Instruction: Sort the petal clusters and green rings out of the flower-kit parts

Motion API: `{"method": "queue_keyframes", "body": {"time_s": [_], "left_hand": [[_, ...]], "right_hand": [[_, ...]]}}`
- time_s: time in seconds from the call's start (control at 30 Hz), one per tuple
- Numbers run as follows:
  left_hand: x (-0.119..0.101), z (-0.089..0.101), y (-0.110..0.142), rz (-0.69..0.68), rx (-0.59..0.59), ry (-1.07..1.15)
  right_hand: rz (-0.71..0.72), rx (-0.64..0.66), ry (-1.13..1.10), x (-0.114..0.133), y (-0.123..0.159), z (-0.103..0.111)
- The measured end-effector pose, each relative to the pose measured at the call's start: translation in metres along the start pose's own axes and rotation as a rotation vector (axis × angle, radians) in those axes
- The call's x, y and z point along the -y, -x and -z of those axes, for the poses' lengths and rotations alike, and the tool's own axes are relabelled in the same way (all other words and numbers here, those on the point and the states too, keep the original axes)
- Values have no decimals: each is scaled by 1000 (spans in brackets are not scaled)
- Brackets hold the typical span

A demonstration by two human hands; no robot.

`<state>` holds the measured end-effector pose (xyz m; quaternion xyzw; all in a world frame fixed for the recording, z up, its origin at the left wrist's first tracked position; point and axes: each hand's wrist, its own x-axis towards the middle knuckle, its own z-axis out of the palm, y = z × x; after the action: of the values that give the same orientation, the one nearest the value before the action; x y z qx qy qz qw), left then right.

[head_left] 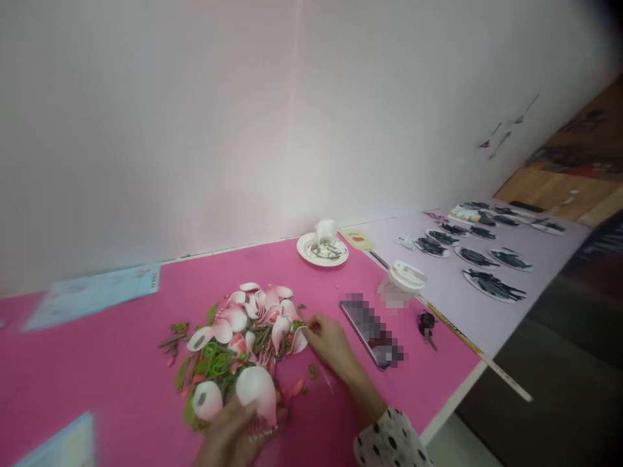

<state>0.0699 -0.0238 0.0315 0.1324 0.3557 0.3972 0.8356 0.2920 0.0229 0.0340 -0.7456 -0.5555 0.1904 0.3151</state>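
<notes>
A heap of pink-and-white plastic petals (253, 318), green stems and green rings lies on the pink table (97, 363). My left hand (233, 434) is at the bottom edge, its fingers closed around a large white-and-pink petal (257, 389). My right hand (331, 340) reaches into the right side of the heap, fingertips pinched on a small piece I cannot make out. A spotted sleeve (389, 444) covers my right wrist.
A phone (372, 331), a lidded cup (403, 282) and keys (427, 324) lie right of the heap. A white plate (322, 250) with bits stands near the wall. Several plates (491, 282) of dark pieces sit on the lilac table beyond. Blue sheets (92, 292) lie left.
</notes>
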Motion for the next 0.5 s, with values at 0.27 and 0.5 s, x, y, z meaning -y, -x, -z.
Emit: {"method": "queue_keyframes", "body": {"time_s": [0.27, 0.5], "left_hand": [[2, -3, -2, 5, 138, 0], [-1, -12, 0, -61, 240, -51]], "right_hand": [[58, 27, -473, 31, 15, 39], [180, 320, -335, 68, 41, 9]]}}
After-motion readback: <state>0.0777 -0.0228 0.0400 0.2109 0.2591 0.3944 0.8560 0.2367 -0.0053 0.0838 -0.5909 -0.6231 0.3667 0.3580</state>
